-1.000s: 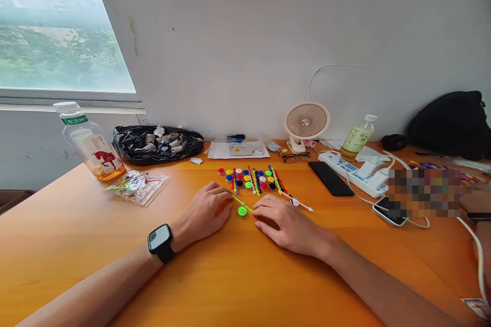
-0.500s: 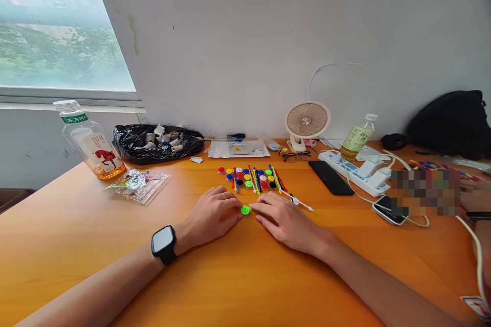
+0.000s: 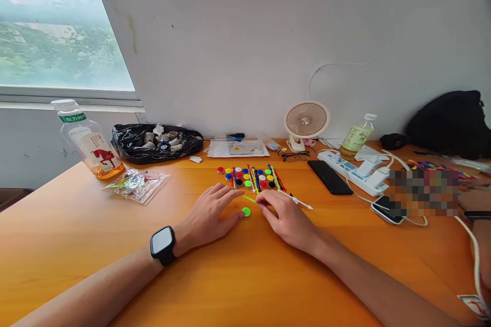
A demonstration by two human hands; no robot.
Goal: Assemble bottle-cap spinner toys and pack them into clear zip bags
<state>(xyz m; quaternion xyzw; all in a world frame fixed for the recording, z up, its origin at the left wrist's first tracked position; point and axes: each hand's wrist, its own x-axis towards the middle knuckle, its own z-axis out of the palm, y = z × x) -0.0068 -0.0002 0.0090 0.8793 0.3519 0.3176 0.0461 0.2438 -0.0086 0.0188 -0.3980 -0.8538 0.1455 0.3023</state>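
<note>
A round green plastic piece (image 3: 246, 212) with a hole in its middle rests on the table in front of me. My left hand (image 3: 209, 213), wearing a black smartwatch on the wrist, lies beside it with fingers stretched; its thumb tip reaches the piece's left edge. Pinched in my right hand (image 3: 286, 217) is a thin green arrow-shaped stick (image 3: 249, 198), its tip pointing left above the round piece. Just beyond both hands are several round coloured pieces (image 3: 248, 184) and bundles of coloured arrow sticks (image 3: 255, 180). White arrow sticks (image 3: 301, 201) lie right of them.
A large bottle (image 3: 92, 145) and a clear bag of small parts (image 3: 136, 185) stand at left. Along the wall are a black bag (image 3: 118, 145) and a small fan (image 3: 307, 119). A phone (image 3: 330, 177), power strip (image 3: 356, 173) and cables lie right, near another person's blurred hand.
My right hand has drawn the green arrow stick up and away from the round green piece. My left thumb and index finger have spread apart, leaving the piece on the table.
</note>
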